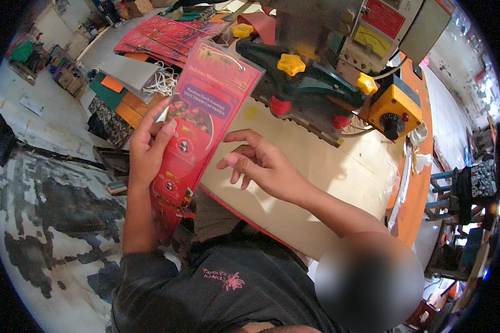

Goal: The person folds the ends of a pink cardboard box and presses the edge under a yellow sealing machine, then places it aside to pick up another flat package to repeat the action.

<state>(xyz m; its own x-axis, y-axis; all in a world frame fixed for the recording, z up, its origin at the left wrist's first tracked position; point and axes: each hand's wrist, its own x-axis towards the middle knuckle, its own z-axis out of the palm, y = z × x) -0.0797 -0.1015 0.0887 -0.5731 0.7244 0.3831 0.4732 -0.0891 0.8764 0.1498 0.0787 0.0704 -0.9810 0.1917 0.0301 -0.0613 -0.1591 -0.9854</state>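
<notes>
My left hand grips a long red and pink printed plastic pouch by its left edge, holding it tilted above my lap. The pouch's top end reaches up toward the sealing machine, a dark green press with yellow knobs. My right hand hovers just right of the pouch over the cream worktop, fingers spread and holding nothing; its fingertips are close to the pouch's right edge.
A stack of similar red pouches lies at the back left beside a bundle of white strings and orange and green card pieces. A yellow dial box stands right of the machine. Worn painted floor lies to the left.
</notes>
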